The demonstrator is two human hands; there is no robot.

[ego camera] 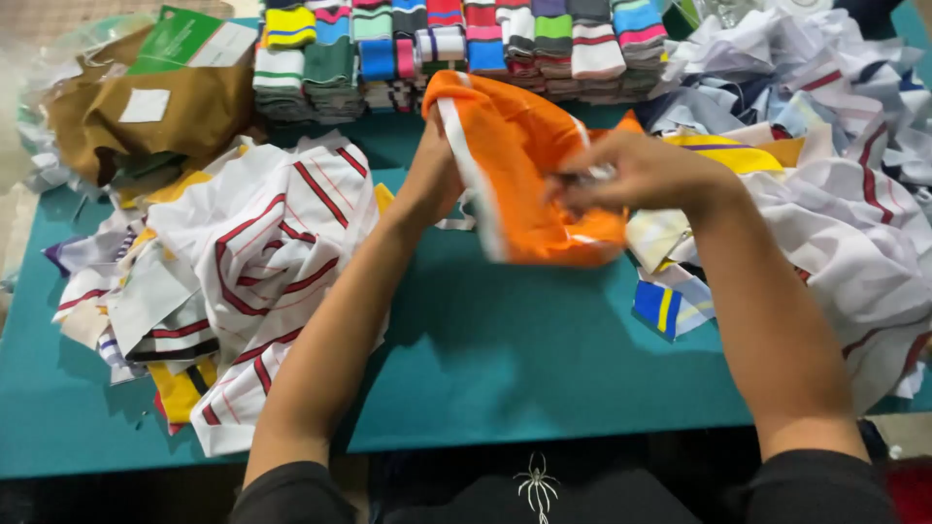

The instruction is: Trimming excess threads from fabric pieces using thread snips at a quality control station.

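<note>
Both hands, left (pixel 432 180) and right (pixel 631 175), are closed on the orange cloth (pixel 524 165), held between them above the surface (pixel 544 359).

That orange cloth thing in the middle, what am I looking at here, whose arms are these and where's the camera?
There is one picture, taken by a camera worn on a person's head and looking down, so the two bare arms coming up from the bottom edge are that person's own. There is no machine. The left hand and the right hand both grip an orange fabric piece with a white band, held up over a teal table. To the left lies a heap of white cloth with red stripes, with a brown bag behind it. To the right is a pile of mostly white fabric pieces. Along the far edge sit stacks of folded striped knit bands in many colours.
</note>
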